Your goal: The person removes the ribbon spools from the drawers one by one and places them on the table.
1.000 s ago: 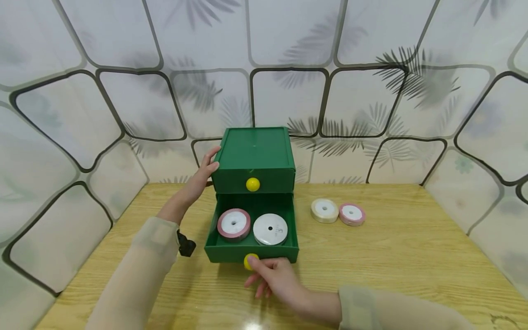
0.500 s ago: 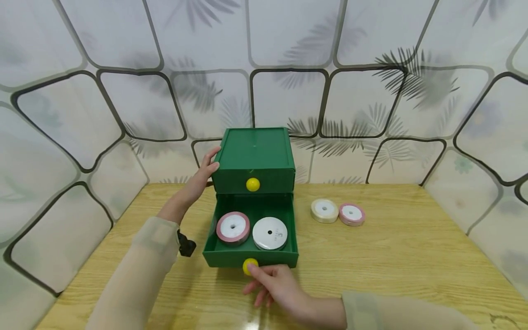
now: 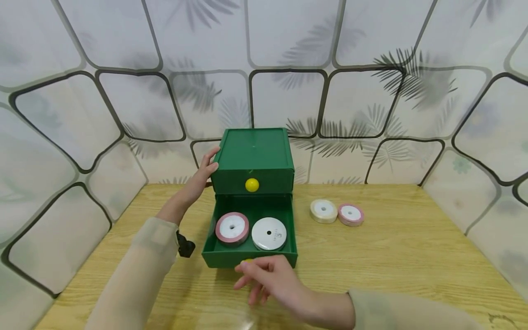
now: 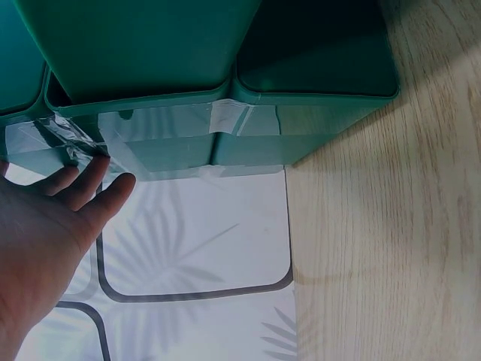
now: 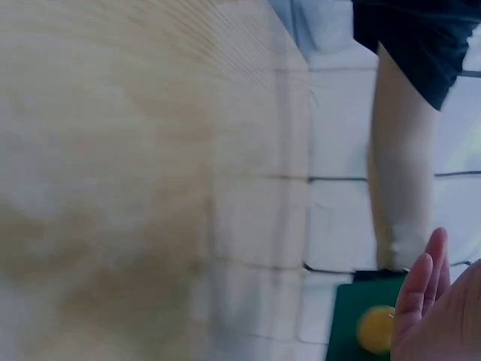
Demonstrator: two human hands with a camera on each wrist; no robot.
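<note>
Green two-drawer box (image 3: 252, 158) is sitting at the back edge of the wooden table (image 3: 412, 256), roughly mid-way along it, w/ the lower drawer (image 3: 250, 231) standing pulled out toward the person. Inside it, a pink-rimmed ribbon spool (image 3: 232, 227) and a white spool (image 3: 269, 233) are lying flat side by side. Left hand (image 3: 200, 176) is pressing straight fingers against the box's left side, bracing it. Right hand (image 3: 270, 282) is hovering just in front of the drawer's yellow knob (image 3: 248, 261), fingers relaxed & spread, not pinching anything. Box is looking like thin light plastic, prob. sliding easily, so the knob is the spot to pinch, w/ the body steadied. Two more spools (image 3: 337, 212) are lying right of the box.
</note>
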